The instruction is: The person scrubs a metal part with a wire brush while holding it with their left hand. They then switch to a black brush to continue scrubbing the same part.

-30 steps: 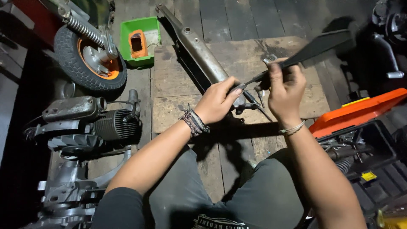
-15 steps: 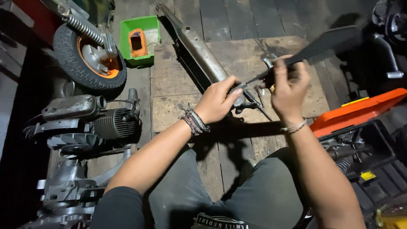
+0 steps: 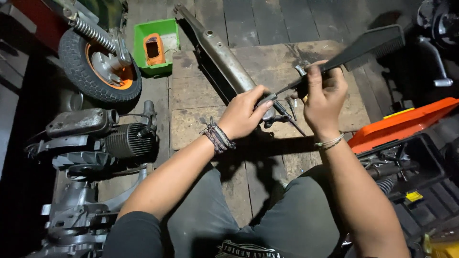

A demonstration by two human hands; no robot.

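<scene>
Head view, looking down at a seated person's two hands above a worn wooden floor (image 3: pixel 267 19). The left hand (image 3: pixel 246 113) is clenched around the lower end of a thin metal rod that belongs to a long black lever (image 3: pixel 366 45) with a broad ribbed pad at its far end. The right hand (image 3: pixel 322 93) grasps the same lever higher up, where rod meets black blade, thumb and fingers closed on it; a small metal fitting shows just above those fingers. The lever is held in the air, slanting up and to the right, above a plywood sheet (image 3: pixel 267 71) laid on the floor. A long grey metal tube (image 3: pixel 222 57) lies diagonally on that sheet, passing under the left hand. A few loose bolts (image 3: pixel 290 107) lie between the hands.

Containers: a green plastic tray (image 3: pixel 143 33) on the floor holds an orange open-topped part (image 3: pixel 154 48) and a pale piece beside it. At right, a black toolbox (image 3: pixel 420 162) with a raised orange lid (image 3: pixel 401 125) holds dark metal tools, not individually distinguishable. At left stand a small wheel with an orange rim (image 3: pixel 103 67) and a finned engine block (image 3: pixel 100 138).
</scene>
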